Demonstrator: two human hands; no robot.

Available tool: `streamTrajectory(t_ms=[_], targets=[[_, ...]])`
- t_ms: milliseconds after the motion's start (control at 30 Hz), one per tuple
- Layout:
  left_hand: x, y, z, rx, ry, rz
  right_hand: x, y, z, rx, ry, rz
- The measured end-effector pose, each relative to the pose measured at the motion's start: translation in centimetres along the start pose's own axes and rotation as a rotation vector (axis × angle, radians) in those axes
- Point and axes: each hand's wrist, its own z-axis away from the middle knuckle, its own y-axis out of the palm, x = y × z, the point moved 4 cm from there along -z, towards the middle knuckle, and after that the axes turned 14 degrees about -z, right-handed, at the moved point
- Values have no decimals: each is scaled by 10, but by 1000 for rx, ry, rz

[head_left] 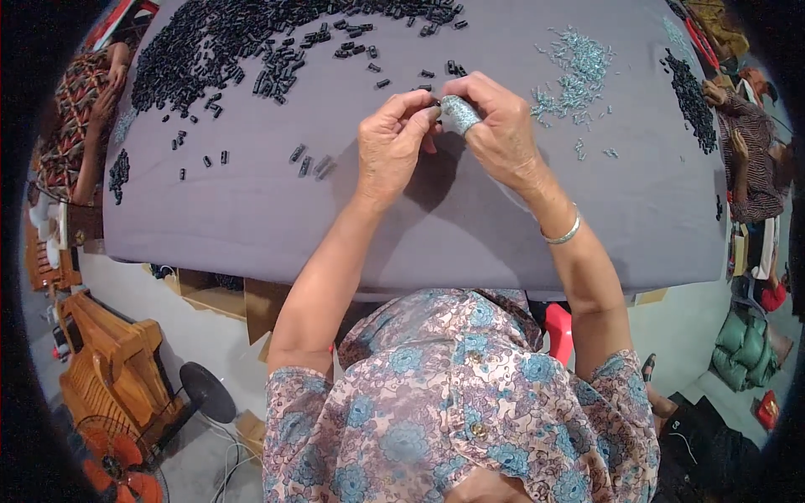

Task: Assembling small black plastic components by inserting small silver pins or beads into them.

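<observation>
Wooden chair (122,356): I see it on the near left floor (210,337).
Fan (126,453): orange blades, just nearer than the chair.
Cardboard box (214,300): I make it out below the bench (293,239), left.
Green bundle (744,348): puffy, right floor.
Patterned top (67,101): on a person, far left.
Striped top (759,176): another person, far right.

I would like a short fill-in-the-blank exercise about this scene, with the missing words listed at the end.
1. The large heap of small black cylinders lies to the ____ of the right hand.
2. The bracelet is worn on the ____ wrist.
3. The shirt is printed with blue ____.

Missing words: left; right; flowers.
</observation>
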Motion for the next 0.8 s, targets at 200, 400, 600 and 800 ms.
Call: streamTrajectory(t_ms=[200,400,600,800], targets=[[3,-17,-6,-141,-2,47,12,14,2,195,-114,93],[-4,-26,-9,-219,24,86,-9,-21,-6,0,184,-213],[-6,-32,-10,-326,68,83,-15,-20,0,96,236,168],[-1,-35,-11,-361,27,110,-22,-5,1,262,34,228]])
